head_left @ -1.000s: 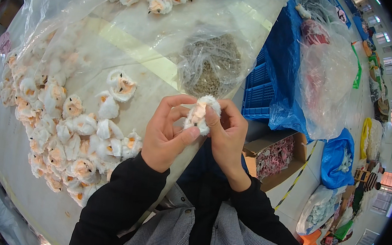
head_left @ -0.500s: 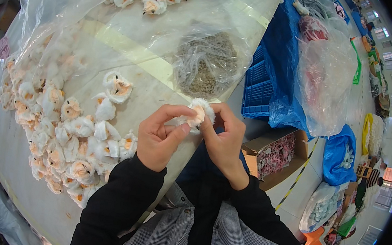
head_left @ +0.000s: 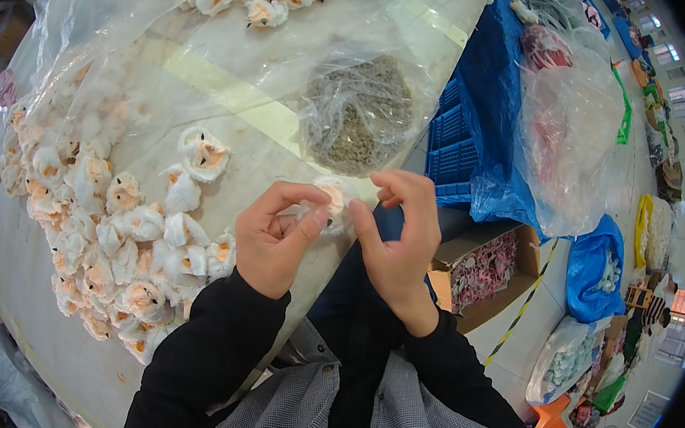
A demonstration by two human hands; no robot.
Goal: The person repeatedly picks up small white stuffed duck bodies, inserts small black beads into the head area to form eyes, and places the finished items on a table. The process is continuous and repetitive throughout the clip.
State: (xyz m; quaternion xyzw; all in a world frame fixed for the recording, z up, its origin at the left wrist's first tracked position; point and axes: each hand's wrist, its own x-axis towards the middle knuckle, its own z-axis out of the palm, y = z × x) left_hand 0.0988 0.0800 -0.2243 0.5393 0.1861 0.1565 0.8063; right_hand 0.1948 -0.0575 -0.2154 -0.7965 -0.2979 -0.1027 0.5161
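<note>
1. At mid-frame, a fuzzy white-and-peach piece (head_left: 333, 199) is pinched by the fingers of the left hand (head_left: 271, 238).
2. The right hand (head_left: 401, 243) is spread wide beside it; touching cannot be told.
3. Fluffy lumps (head_left: 111, 250) are heaped at left on the smooth surface (head_left: 258, 152).

a blue crate (head_left: 452, 161) stands near an open cardboard box (head_left: 526, 269) of pink pieces (head_left: 483, 270).

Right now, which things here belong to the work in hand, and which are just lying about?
Apparently in use:
left hand, fingers on a fluffy white-and-peach piece
right hand, open beside it
probably the pile of similar pieces

Apparently lying about:
blue crate
cardboard box of pink pieces
blue bag
</note>
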